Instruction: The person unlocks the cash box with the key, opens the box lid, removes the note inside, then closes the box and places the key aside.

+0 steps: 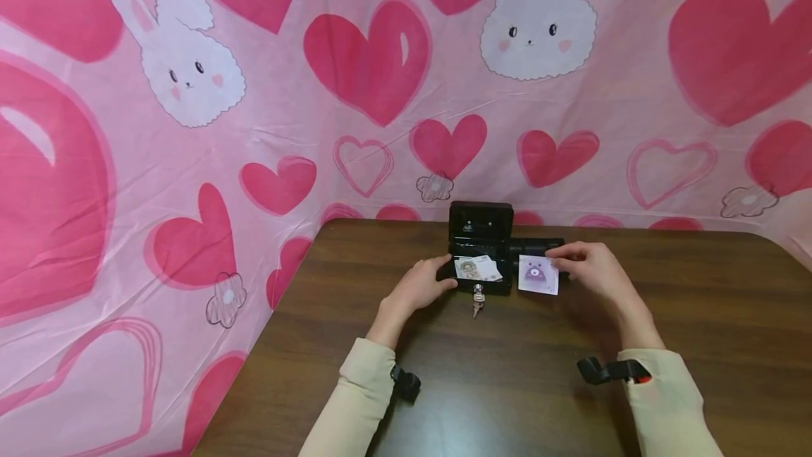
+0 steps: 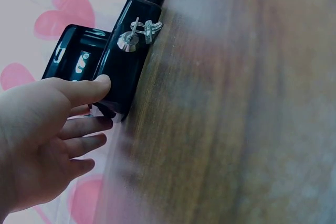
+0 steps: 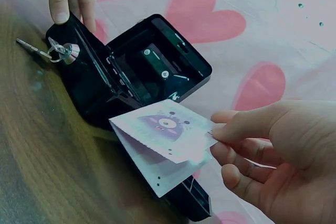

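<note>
A small black cash box sits on the table with its lid raised. Inside it lie several printed paper slips. A key sits in the lock on its front, with another key hanging from the ring. My left hand grips the box's left side, thumb on the front corner and other fingers behind. My right hand pinches a folded white paper with a purple cartoon creature by its edge, just right of the box.
A black tray-like piece lies right of the box, partly hidden by the paper. Close behind the brown wooden table hangs a pink cloth with hearts and rabbits, which also runs along the left side.
</note>
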`<state>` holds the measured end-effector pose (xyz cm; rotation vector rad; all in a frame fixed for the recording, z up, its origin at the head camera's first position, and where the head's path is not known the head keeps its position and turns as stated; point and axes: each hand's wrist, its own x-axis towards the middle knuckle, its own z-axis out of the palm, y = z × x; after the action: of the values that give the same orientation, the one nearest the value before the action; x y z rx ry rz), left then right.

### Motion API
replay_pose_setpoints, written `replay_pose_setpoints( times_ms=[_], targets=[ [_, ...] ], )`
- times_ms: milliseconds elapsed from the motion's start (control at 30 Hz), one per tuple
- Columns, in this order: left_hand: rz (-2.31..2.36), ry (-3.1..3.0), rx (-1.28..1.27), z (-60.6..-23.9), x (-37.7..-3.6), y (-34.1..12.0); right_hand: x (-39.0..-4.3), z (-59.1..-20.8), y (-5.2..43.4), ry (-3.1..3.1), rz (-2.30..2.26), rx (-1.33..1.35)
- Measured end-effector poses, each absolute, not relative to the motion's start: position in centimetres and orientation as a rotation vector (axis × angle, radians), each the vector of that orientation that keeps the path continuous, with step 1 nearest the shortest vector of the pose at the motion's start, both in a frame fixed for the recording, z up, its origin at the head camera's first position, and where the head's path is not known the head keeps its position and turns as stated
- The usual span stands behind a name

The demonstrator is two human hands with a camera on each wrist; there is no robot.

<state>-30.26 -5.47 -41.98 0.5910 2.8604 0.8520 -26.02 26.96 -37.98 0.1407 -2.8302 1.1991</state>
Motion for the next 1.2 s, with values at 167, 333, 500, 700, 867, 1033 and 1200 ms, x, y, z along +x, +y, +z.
replay_pose_setpoints(
  times_ms=[167,333,500,700,867,1033,1200],
  targets=[
    [0.859,2.854,0.58,-41.9,-30.2,-5.5,-26.3,-38.7,27.2,-2.877,1.204,0.153],
    [0.856,2.853,0.584,-41.9,-30.2,-5.5,-26.6,-39.4,27.6,-2.892,1.197,0.184],
    [0.851,2.86,0.593,-42.0,-30.3,-5.4,-26.7,-40.1,27.7,-2.902,1.227,0.195],
    [0.87,2.857,0.59,-42.1,-30.3,-5.5,-27.1,-41.2,27.6,-2.919,1.214,0.199],
    [0.872,2.856,0.584,-42.1,-30.3,-5.6,-27.3,-42.0,27.3,-2.919,1.207,0.19],
    [0.868,2.855,0.584,-42.1,-30.3,-5.7,-27.3,-41.8,27.3,-2.921,1.175,0.151],
    [0.865,2.853,0.588,-42.1,-30.4,-5.6,-27.0,-40.9,27.3,-2.879,1.106,0.139]
  ],
)
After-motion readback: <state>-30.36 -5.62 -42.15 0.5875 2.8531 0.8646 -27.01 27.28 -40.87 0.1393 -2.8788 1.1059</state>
